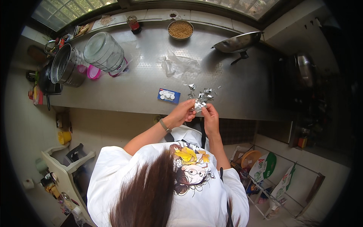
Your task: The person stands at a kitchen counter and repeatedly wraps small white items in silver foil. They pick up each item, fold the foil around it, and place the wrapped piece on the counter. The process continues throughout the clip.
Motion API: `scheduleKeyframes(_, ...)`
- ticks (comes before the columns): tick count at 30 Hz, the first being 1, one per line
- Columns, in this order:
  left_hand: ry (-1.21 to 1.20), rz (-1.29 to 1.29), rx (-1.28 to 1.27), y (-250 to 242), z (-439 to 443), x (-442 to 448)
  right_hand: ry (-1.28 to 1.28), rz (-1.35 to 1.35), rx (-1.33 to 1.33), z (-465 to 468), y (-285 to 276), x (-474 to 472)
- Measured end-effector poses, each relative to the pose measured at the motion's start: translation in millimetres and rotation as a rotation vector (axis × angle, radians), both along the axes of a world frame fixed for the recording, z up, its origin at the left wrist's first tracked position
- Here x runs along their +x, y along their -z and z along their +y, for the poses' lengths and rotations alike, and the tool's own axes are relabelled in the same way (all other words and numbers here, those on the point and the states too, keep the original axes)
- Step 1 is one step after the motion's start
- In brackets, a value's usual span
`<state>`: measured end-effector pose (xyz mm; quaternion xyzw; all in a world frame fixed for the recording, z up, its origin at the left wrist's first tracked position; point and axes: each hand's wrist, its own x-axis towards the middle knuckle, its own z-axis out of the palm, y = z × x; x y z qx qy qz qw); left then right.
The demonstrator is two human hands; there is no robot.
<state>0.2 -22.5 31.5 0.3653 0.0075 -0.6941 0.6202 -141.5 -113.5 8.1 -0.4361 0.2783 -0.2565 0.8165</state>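
Note:
Between both hands, at the front edge of the steel counter, is a piece of silver foil packaging (200, 106). My left hand (183, 113) pinches its left side, and my right hand (210, 115) grips the right side with thumb and finger. Whether anything lies inside the foil I cannot tell. Torn, crumpled foil scraps (202, 96) are scattered on the counter just beyond my fingers. Left of them, a blue card (176, 98) lies flat and bears several round white tablets (166, 94). A crumpled clear plastic bag (181, 66) rests farther back.
On the steel counter (136, 93) stand a bowl of soybeans (180, 29), a jar with dark contents (133, 25) and a tilted wok (238, 42). At left are a large clear plastic jar (103, 52), a pink lid (93, 72) and a steel pot (63, 66). A wire rack (286, 193) stands lower right.

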Motion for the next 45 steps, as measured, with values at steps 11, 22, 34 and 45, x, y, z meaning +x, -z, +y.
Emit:
scheduleKeyframes(11, 0.055, -0.132, 0.064, 28, 3, -2, -0.034, 0.208, -0.134, 1, 13, -15)
scheduleKeyframes(22, 0.054, -0.257, 0.05, 52, 13, -3, 0.03, 0.386, -0.719, -1, 30, -12)
scheduleKeyframes(34, -0.094, -1.707, 0.301, 113, 46, 112, 0.204, 0.554, -0.517, -39, 90, -27)
scheduleKeyframes(45, 0.077, -1.443, 0.273, 179, 54, 146, 0.171, 0.641, -0.58, -52, 111, -45)
